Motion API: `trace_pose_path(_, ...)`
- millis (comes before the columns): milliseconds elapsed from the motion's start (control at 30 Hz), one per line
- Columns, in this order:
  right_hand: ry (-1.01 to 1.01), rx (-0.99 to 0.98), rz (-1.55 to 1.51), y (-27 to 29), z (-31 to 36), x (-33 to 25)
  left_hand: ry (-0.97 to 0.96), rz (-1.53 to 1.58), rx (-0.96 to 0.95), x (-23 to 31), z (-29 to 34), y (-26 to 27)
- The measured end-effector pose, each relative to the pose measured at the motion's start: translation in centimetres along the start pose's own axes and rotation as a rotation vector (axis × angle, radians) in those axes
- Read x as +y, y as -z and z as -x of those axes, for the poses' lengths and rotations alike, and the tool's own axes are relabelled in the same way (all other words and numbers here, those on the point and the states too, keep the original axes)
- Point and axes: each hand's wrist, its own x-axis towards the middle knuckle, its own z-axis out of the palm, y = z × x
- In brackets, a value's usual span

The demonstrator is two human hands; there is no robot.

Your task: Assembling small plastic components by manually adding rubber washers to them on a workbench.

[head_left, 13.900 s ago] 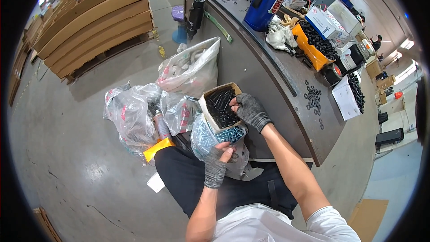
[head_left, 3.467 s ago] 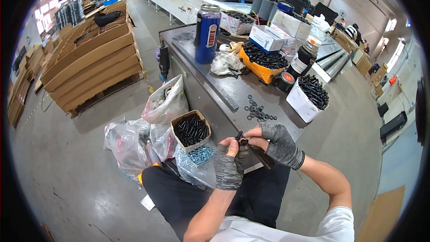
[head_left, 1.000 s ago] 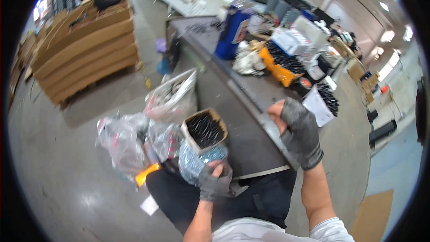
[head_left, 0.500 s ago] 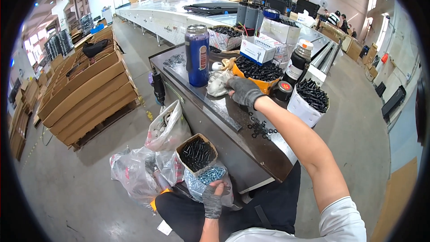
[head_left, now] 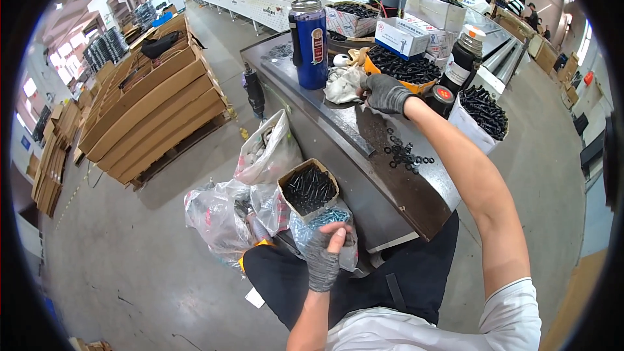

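My right hand, in a grey fingerless glove, reaches across the bench with its fingers bent together. Its fingertips are at the edge of a crumpled white cloth; whatever they pinch is hidden. Behind them stands an orange-rimmed container of black screws. Low in front of me, my left hand, gloved likewise, is curled with the thumb up. It is over a clear bag of bluish screws, and I cannot make out what its fingers hold. Beside that bag is an open carton of black screws.
Loose black rings lie on the dark bench. A blue bottle, a dark bottle and a white box of black parts stand there. A power screwdriver hangs at the bench's left edge. Stacked cardboard is further left.
The whole view has shifted, so the bench appears higher and further right. My right hand stays by the white cloth, and my left hand remains by the bag of bluish screws.
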Motion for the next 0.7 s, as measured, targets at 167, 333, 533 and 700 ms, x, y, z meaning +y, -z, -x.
trace_pose_path(167, 0.147, 0.043, -0.756, 4.2, 6.8, -5.1, -0.375, -0.064, -0.042, 7.8, -4.1, -2.9)
trace_pose_path(333, 0.235, 0.07, -0.735, 5.9, 13.4, -9.3, -0.488, 0.036, 0.015, 10.9, -6.5, -9.0)
trace_pose_path(533, 0.323, 0.289, -0.634, 4.0, 16.3, -7.8, -0.322, 0.409, 0.051, 8.3, -6.2, -12.0)
trace_pose_path(700, 0.168, 0.11, -0.729, 4.4, 18.1, -7.2, -0.299, 0.447, 0.058, 7.1, -5.6, -12.6)
